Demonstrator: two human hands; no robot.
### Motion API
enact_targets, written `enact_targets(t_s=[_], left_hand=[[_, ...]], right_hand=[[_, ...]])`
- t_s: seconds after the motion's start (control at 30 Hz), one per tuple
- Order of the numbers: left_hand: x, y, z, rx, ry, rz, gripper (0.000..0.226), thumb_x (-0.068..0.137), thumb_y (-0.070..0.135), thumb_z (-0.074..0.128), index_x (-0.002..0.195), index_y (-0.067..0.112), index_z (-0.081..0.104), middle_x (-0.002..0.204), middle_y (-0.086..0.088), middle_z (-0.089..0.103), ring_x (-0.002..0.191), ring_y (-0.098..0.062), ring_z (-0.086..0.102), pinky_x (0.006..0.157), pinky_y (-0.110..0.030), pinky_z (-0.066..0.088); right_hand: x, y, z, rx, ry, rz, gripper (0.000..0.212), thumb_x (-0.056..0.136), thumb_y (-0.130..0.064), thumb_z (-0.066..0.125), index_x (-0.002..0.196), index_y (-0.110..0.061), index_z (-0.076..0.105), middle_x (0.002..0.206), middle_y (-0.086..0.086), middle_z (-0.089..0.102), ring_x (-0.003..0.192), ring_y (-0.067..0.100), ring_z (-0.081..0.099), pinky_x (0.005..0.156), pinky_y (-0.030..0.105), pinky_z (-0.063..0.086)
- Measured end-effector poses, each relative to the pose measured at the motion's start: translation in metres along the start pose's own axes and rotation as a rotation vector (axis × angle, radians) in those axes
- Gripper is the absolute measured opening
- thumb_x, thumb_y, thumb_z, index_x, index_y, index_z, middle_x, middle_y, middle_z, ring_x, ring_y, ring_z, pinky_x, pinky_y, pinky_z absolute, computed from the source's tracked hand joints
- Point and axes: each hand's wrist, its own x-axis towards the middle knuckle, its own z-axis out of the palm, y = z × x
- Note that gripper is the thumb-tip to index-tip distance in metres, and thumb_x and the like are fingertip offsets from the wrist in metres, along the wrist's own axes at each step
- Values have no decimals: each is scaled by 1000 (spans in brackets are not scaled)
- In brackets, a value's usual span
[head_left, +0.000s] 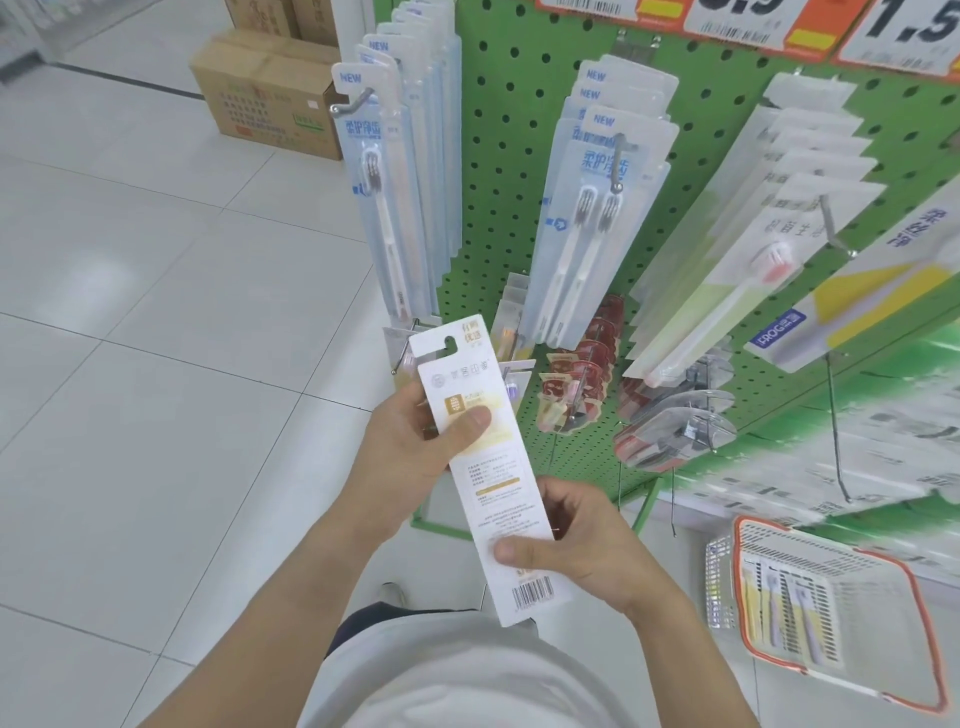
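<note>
The toothbrush package (491, 488) is white with a pale gold panel, fine grey print and a black barcode. The pegboard (509, 156) is bright green with a regular grid of dark holes, and carries pale blue toothbrush packs (587, 234) lettered in blue and dark red packs (582, 358). The shopping basket (738, 571) has an orange rim over white mesh, and the floor (156, 312) is white tile with grey joints.

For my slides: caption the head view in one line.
Left hand and right hand hold a white pack, barcode up, before a green pegboard of hanging toothbrushes.
</note>
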Motion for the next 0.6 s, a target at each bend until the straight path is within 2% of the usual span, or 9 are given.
enact_targets(t_s=[0.13,0.3,0.4,0.47,0.6], left_hand=[[-2,2,1,-20,20,-12,18,91,13,71,108,17,71,99,-4,79,89,-23,76,69,-33,62],[-7,6,2,-67,40,-65,20,100,27,57,110,17,71,95,-6,79,84,-27,77,63,-33,61],[-8,10,0,-75,47,-82,22,102,28,54,108,17,71,92,-7,79,79,-29,77,58,-33,61],[-9,10,-3,-73,62,-89,22,101,29,55,107,16,71,91,-8,79,78,-31,77,57,-35,61],[-10,7,-9,-76,92,-108,25,101,31,55,108,15,72,93,-9,79,80,-32,77,59,-37,61]], right_hand=[[-1,3,-2,42,-13,-17,40,75,-18,87,102,5,71,105,16,76,92,29,73,86,47,56],[-2,4,-7,91,-19,-26,47,75,-29,88,102,7,73,106,21,75,90,26,72,80,34,58],[-3,3,-7,122,-60,-12,32,85,-16,74,106,9,72,107,20,75,90,23,72,79,29,56],[-3,3,-6,128,-81,0,31,88,-17,70,108,7,73,108,19,76,92,22,72,79,29,56],[-4,1,0,135,-118,36,39,84,-42,76,106,-9,79,109,14,76,95,23,72,82,33,56]])
